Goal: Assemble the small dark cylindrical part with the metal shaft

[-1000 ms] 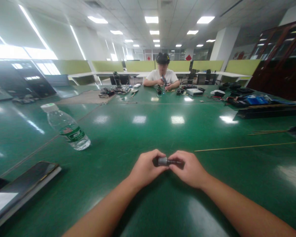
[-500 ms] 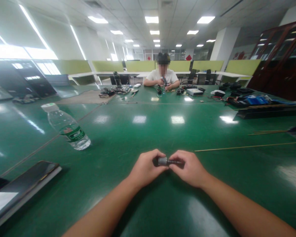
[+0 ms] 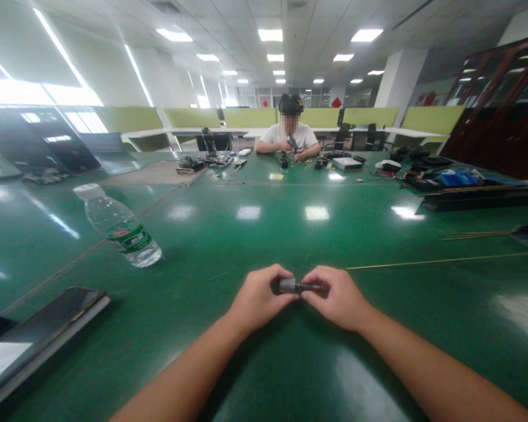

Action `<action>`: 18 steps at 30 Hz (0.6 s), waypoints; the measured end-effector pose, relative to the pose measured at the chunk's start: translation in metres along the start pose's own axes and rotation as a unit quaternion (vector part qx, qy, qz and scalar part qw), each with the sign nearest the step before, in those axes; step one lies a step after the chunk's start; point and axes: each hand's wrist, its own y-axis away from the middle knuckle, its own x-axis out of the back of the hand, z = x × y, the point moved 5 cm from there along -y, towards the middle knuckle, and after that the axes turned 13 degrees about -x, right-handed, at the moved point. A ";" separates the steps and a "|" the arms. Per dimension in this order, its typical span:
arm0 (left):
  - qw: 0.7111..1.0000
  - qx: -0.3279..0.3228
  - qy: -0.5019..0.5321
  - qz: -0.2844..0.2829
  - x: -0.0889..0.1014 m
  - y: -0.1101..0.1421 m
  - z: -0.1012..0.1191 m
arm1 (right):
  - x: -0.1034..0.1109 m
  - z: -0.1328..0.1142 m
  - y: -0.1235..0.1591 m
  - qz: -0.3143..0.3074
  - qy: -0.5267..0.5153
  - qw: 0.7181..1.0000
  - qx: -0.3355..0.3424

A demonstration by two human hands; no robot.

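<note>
My left hand [image 3: 260,294] is closed round the wide end of a small grey cylinder with a thin, dark ridged shaft [image 3: 288,285]. From the other side, my right hand [image 3: 337,296] pinches the shaft between thumb and fingers. The piece lies level between both hands, just above the green table [image 3: 273,240]. Part of each end is hidden by my fingers, and its exact kind is unclear.
A water bottle [image 3: 131,237] stands to the left, with a phone-like dark slab [image 3: 48,337] nearer me. Thin brass-coloured rods [image 3: 440,261] lie on the right. Across the table sits a person [image 3: 288,138] handling a tool, among scattered parts [image 3: 347,163].
The piece has shifted and turned slightly between my fingers, showing a little more of the grey cylinder and the shaft's thin end. Both hands stay in nearly the same place.
</note>
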 end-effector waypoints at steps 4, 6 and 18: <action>1.000 0.006 -0.001 -0.002 0.000 0.000 -0.002 | 0.001 0.000 0.000 0.005 0.006 1.000 -0.003; 1.000 0.010 -0.003 -0.001 0.000 0.000 -0.003 | 0.001 0.000 0.000 0.007 0.008 1.000 -0.004; 1.000 0.006 -0.012 0.006 0.004 -0.002 -0.004 | 0.005 0.003 -0.002 0.020 0.023 0.999 -0.011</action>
